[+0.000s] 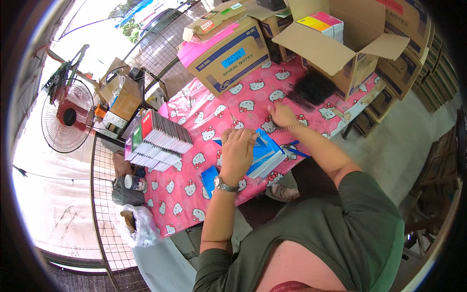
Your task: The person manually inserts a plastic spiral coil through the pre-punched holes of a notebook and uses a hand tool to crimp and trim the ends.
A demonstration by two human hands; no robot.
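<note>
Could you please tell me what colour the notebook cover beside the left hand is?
Mostly blue; the notebook cover shows in the head view.

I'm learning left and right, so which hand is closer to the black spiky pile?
Right. In the picture, the right hand is just below and left of the black spiky pile; the left hand is farther away, by the blue notebooks.

My left grip [237, 148] hides part of the blue notebook stack [267, 152], the curled fingertips of my right grip [282, 116] are too indistinct to show whether they pinch the spiral wire [292, 127], and the upper-right carton [408, 23] is cut off at the view's edge.
</note>
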